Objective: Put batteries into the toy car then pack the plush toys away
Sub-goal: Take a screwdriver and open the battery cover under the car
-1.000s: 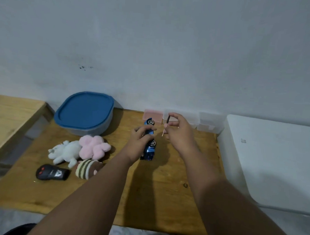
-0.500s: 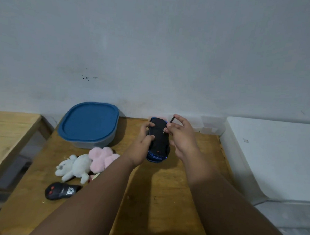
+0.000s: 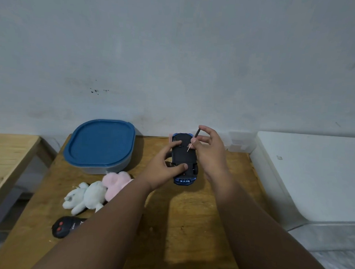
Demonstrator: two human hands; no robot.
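The blue toy car [image 3: 184,160] is turned belly-up above the wooden table [image 3: 188,227], its black underside facing me. My left hand [image 3: 162,168] grips the car from its left side, fingers across the underside. My right hand [image 3: 208,150] pinches a thin small screwdriver [image 3: 193,139], its metal tip pointing down at the car's underside. A white plush toy [image 3: 85,197] and a pink plush toy [image 3: 116,182] lie on the table's left part. A third plush is hidden behind my left forearm.
A container with a blue lid [image 3: 101,144] stands at the table's back left. A black remote control [image 3: 65,226] lies near the front left. Clear small boxes [image 3: 240,140] line the wall. A white appliance [image 3: 314,178] sits right; another wooden table [image 3: 7,156] stands left.
My left hand turned the car from its side to belly-up. My right hand brought the screwdriver over the underside. The view shifted, so the table looks lower and nearer.
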